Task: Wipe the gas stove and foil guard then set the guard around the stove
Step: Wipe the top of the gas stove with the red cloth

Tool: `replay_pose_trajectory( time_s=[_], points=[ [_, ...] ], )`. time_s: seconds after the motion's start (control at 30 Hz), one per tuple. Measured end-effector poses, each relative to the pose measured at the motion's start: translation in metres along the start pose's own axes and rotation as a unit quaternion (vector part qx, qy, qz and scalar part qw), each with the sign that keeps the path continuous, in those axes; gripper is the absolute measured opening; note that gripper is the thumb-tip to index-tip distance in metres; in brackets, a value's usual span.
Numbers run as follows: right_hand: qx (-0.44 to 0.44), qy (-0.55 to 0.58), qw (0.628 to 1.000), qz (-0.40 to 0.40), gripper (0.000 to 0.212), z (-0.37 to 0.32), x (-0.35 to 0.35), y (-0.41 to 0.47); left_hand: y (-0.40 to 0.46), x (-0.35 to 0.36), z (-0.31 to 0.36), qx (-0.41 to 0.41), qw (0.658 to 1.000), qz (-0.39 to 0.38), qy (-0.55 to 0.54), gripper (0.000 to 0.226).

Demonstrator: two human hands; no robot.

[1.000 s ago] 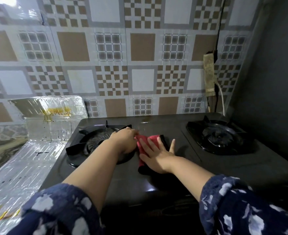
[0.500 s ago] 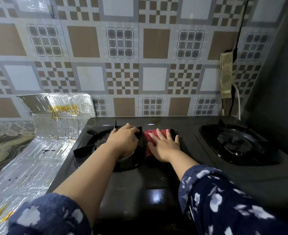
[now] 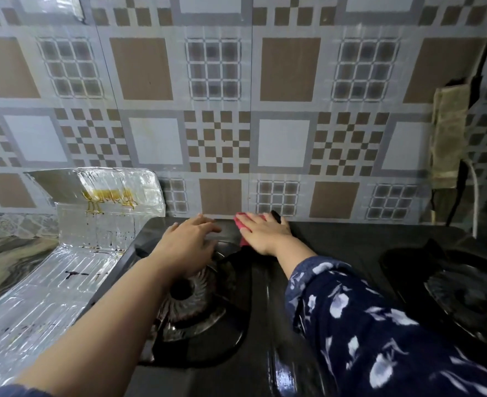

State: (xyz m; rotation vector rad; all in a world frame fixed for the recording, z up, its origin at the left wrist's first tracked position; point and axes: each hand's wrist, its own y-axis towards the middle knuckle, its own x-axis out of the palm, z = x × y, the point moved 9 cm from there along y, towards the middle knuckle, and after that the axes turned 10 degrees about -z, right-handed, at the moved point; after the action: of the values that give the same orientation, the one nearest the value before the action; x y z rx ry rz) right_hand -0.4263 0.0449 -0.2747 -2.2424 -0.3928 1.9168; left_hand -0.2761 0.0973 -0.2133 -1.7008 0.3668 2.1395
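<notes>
Stove (image 3: pixel 316 282) is black, two burners, fills centre and right of the surface, back edge against the tiled wall (image 3: pixel 222 124). Right hand (image 3: pixel 265 233) lies flat on a red cloth (image 3: pixel 241 220) at the stove's rear strip, between the burners, just short of the wall; fingers together, pressed down on the cloth, pointing up-left toward the wall. Cloth mostly hidden under the palm, only a red edge and a dark corner show. Left hand (image 3: pixel 189 245) sits over the back of the left burner (image 3: pixel 192 299), fingers slightly spread, holding nothing; contact with the grate can't be told. Foil guard (image 3: pixel 64 267) is left of the stove, well apart from the cloth: one panel flat on the surface, one upright against the wall with yellow drips. Left hand is nearer to it. Likely step: wiping along the rear strip, whose long axis runs left-right, so the stroke probably goes sideways. Right burner (image 3: pixel 460 296) untouched. Guard not yet set around the stove.
</notes>
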Motion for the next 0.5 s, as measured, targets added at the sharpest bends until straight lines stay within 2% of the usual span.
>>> replay_pose_trajectory(
  time_s=[0.17,0.3,0.5],
  points=[
    [-0.113,-0.034,0.993,-0.008,0.046,0.007,0.008,-0.020,0.001,0.001,-0.024,-0.018,1.000,0.002,-0.005,0.036],
    [-0.083,-0.056,0.995,-0.031,0.048,0.024,0.004,-0.016,-0.002,-0.001,-0.041,-0.023,1.000,-0.003,-0.018,0.038],
    [-0.112,-0.070,0.990,-0.047,0.045,-0.021,-0.002,0.026,-0.007,-0.014,-0.064,-0.012,0.999,0.029,-0.037,0.040]
  ],
)
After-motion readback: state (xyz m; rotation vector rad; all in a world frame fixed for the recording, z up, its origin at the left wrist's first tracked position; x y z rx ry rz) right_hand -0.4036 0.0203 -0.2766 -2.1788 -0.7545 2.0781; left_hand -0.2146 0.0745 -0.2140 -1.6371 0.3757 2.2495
